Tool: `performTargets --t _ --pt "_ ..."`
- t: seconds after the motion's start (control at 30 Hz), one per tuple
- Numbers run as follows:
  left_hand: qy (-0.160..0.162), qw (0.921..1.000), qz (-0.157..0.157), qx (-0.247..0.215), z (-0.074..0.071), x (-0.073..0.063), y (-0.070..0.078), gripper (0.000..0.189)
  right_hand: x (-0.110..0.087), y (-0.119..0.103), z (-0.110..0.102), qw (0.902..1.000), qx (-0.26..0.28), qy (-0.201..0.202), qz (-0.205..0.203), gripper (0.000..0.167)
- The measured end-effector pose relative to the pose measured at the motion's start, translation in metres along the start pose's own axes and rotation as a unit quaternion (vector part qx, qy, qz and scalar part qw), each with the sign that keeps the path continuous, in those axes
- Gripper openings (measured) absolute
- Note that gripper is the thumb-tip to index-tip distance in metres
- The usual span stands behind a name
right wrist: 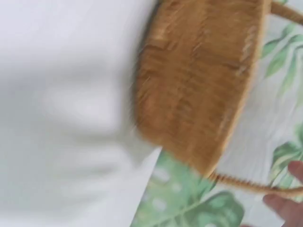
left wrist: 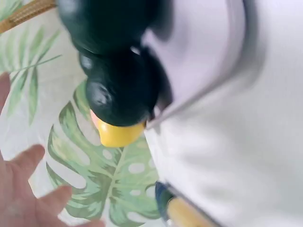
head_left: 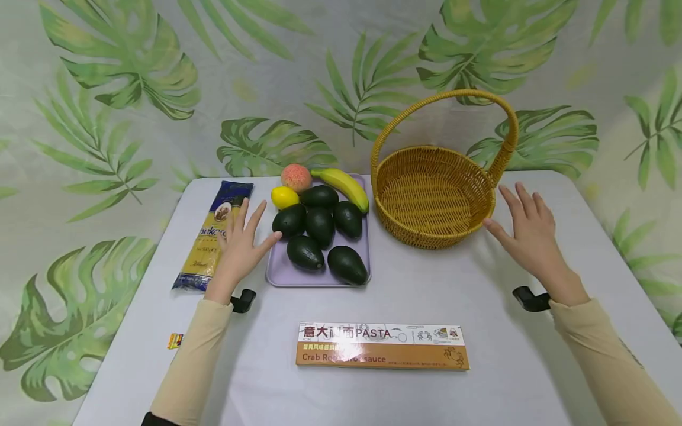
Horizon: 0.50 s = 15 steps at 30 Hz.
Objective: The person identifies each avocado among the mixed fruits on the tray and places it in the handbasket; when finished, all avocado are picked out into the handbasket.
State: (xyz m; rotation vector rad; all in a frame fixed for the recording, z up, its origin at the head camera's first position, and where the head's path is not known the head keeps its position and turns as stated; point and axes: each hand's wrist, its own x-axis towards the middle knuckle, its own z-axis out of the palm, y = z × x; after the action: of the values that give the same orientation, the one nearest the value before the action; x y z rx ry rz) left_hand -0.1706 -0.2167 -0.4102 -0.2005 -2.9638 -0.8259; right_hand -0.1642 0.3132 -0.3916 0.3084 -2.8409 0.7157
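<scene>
My left hand [head_left: 238, 249] hovers with fingers spread between a blue-and-yellow pasta bag [head_left: 201, 263] and a lilac tray [head_left: 274, 273]. On the tray lie several dark green avocados [head_left: 347, 264], a yellow lemon [head_left: 285, 197], a peach [head_left: 296, 177] and a banana [head_left: 343, 184]. In the left wrist view, avocados [left wrist: 124, 87] and the lemon [left wrist: 120, 135] show beyond the spread fingers. My right hand [head_left: 527, 236], fingers extended and holding nothing, is beside the right rim of a woven basket [head_left: 431, 234] with a tall handle. The basket wall [right wrist: 194, 85] fills much of the right wrist view.
A flat pasta box [head_left: 382, 347] lies crosswise near the front of the white table [head_left: 511, 367]. At the left, a small red-and-yellow packet [head_left: 174, 341] sits close to my left sleeve. Behind the table hangs a leaf-patterned cloth [head_left: 256, 77].
</scene>
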Motion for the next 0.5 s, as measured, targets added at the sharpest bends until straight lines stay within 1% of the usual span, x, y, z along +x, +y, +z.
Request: performTargets --t 0.07,0.13,0.23,0.27,0.33,0.4,0.43,0.5 --pt "-0.022 0.9975 0.006 -0.067 -0.001 -0.004 -0.002 0.078 0.003 -0.013 0.0 0.9982 0.049 -0.001 -0.034 0.073" --pt "-0.041 0.9917 0.009 -0.121 0.001 -0.008 -0.006 0.078 0.005 -0.028 0.001 0.9937 0.096 -0.011 -0.057 0.071" --pt "-0.068 0.9784 0.003 -0.195 0.006 -0.013 -0.011 0.081 0.006 -0.05 0.004 0.9844 0.155 -0.031 -0.077 0.068" --pt "-0.076 0.9731 -0.003 -0.217 0.008 -0.015 -0.012 0.082 0.007 -0.057 0.006 0.9809 0.171 -0.041 -0.083 0.067" --pt "-0.091 0.9619 -0.019 -0.257 0.013 -0.019 -0.016 0.085 0.008 -0.07 0.011 0.9709 0.209 -0.065 -0.098 0.065" --pt "-0.101 0.9509 -0.034 -0.291 0.019 -0.023 -0.021 0.087 0.011 -0.081 0.016 0.958 0.244 -0.101 -0.112 0.063" --pt "-0.103 0.9465 -0.04 -0.303 0.022 -0.024 -0.023 0.088 0.012 -0.087 0.02 0.9504 0.261 -0.121 -0.119 0.062" --pt "-0.106 0.9418 -0.051 -0.315 0.028 -0.027 -0.027 0.089 0.015 -0.096 0.027 0.9359 0.286 -0.161 -0.128 0.061"
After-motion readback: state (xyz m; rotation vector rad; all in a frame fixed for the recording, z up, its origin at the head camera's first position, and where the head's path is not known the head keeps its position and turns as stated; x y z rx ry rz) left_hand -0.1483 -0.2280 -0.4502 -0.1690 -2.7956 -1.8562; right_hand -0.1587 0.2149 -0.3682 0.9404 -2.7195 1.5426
